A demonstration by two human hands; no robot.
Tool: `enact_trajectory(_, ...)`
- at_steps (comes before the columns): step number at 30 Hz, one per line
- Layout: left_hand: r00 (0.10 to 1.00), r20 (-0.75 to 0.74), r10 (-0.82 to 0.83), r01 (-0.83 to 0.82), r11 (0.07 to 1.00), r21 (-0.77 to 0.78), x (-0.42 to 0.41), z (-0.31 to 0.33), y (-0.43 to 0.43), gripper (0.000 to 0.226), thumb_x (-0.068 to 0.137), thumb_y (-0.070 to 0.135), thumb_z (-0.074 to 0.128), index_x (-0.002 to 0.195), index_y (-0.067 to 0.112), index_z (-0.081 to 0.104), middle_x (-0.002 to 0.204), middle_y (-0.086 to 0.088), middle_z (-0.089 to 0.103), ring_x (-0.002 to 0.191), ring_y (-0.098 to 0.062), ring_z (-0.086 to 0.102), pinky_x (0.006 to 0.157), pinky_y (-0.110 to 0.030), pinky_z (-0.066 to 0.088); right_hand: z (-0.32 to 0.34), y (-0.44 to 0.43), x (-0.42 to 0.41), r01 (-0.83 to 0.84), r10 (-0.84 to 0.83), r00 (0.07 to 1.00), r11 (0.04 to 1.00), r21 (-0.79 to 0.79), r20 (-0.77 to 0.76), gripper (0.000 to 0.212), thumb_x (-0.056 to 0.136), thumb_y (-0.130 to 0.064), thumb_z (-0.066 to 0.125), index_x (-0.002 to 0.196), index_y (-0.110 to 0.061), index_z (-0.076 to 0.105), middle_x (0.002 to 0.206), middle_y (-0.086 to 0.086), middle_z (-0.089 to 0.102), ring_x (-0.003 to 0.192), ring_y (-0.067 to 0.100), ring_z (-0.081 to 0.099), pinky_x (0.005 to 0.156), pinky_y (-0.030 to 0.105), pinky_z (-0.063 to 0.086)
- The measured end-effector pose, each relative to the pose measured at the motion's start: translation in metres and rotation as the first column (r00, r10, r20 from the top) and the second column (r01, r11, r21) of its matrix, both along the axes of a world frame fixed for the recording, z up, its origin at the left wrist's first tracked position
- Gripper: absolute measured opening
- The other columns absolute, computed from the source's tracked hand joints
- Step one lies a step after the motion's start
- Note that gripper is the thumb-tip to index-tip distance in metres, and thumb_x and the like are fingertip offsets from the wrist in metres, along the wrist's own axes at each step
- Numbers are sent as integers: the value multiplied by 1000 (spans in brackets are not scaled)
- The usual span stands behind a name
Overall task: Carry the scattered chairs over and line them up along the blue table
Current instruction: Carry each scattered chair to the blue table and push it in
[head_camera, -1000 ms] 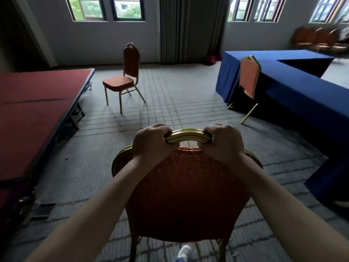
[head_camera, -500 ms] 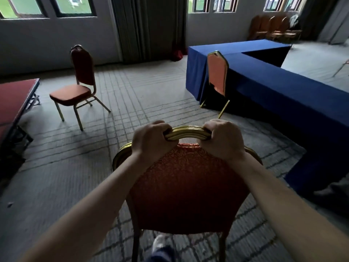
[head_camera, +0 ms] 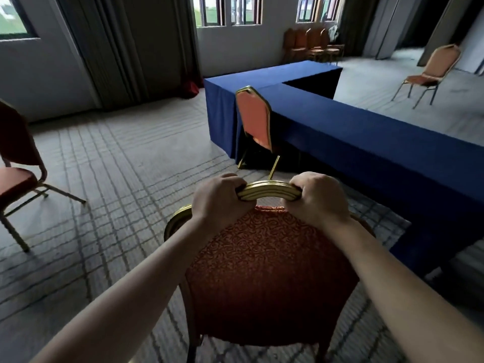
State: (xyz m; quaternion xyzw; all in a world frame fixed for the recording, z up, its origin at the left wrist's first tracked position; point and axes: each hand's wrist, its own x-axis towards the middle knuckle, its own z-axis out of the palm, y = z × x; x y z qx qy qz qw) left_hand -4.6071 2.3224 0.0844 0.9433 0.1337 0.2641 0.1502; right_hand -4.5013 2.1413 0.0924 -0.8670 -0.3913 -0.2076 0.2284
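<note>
Head cam view: both hands, left hand (head_camera: 218, 199) and right hand (head_camera: 318, 197), are wrapped tight around the gold top rail of the carried chair (head_camera: 267, 271). Blue table (head_camera: 366, 142) runs ahead and to the right, so right hand's nearer. One placed chair (head_camera: 253, 117) already sits against it, open spot beside that looks like the target.

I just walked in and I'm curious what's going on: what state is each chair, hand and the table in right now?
Left hand: closed on the held chair's gold top rail.
Right hand: closed on the same rail.
Held chair: gripped by both hands, back facing the camera.
Chair at blue table: pushed in against the table.
Blue table: draped in cloth.
Chair on left: standing loose.
Far chair: standing loose beyond the table.
Stacked chairs: against the wall.
</note>
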Motion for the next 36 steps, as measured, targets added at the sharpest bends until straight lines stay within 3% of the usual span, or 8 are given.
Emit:
enact_trajectory(3, 998, 19, -60, 60, 998, 5, 64, 3, 22, 17, 69, 44, 70, 73, 28, 69, 75, 12, 61, 68, -12, 62, 54, -24, 38, 3, 16, 53, 46, -46, 999, 999, 14, 11, 11, 67, -29, 60, 63, -20, 65, 64, -2, 63, 61, 23, 61, 53, 27, 42)
enact_trajectory(8, 986, 39, -164, 164, 986, 5, 188, 2, 58, 19, 68, 44, 71, 77, 27, 72, 78, 12, 63, 66, -11, 61, 54, -25, 42, -2, 44, 165, 133, -133, 990, 991, 14, 46, 17, 68, -32, 72, 62, -19, 63, 61, -3, 61, 57, 21, 59, 52, 23, 33)
enact_trajectory(15, 974, 72, -216, 215, 976, 24, 347, 7, 95, 18, 66, 43, 69, 73, 26, 71, 69, 15, 51, 61, -8, 54, 55, -21, 30, 3, 77, 315, 152, -154, 986, 988, 35, 59, 22, 69, -39, 56, 59, -20, 60, 59, -3, 58, 54, 23, 56, 52, 23, 28)
enact_trajectory(20, 961, 90, -263, 263, 965, 19, 453, 11, 121, 17, 67, 43, 69, 74, 27, 70, 71, 14, 57, 61, -7, 55, 55, -22, 34, 10, 99, 412, 222, -222, 972, 975, 9, 78, 16, 69, -30, 67, 59, -19, 61, 58, -3, 56, 52, 24, 55, 50, 22, 26)
enact_trajectory(24, 951, 102, -292, 292, 956, 21, 538, 7, 139, 13, 68, 40, 72, 68, 29, 66, 66, 16, 48, 57, -5, 46, 53, -21, 31, 8, 115, 486, 262, -261, 962, 965, 2, 79, 18, 71, -31, 68, 58, -19, 61, 57, -4, 54, 50, 17, 47, 45, 17, 18)
enact_trajectory(30, 912, 76, -403, 402, 915, 20, 686, -8, 167, 16, 66, 41, 70, 70, 25, 69, 65, 14, 50, 58, -10, 53, 55, -20, 32, -7, 138, 604, 359, -359, 933, 933, 11, 40, 22, 72, -29, 68, 56, -21, 56, 56, -11, 45, 47, 12, 41, 45, 17, 17)
enact_trajectory(36, 851, 23, -525, 524, 851, 17, 806, -19, 185, 16, 65, 41, 74, 70, 27, 68, 63, 14, 44, 54, -12, 51, 53, -22, 31, -26, 154, 695, 457, -457, 889, 889, 18, -11, 25, 73, -31, 67, 55, -19, 55, 55, -10, 48, 46, 12, 43, 43, 19, 23)
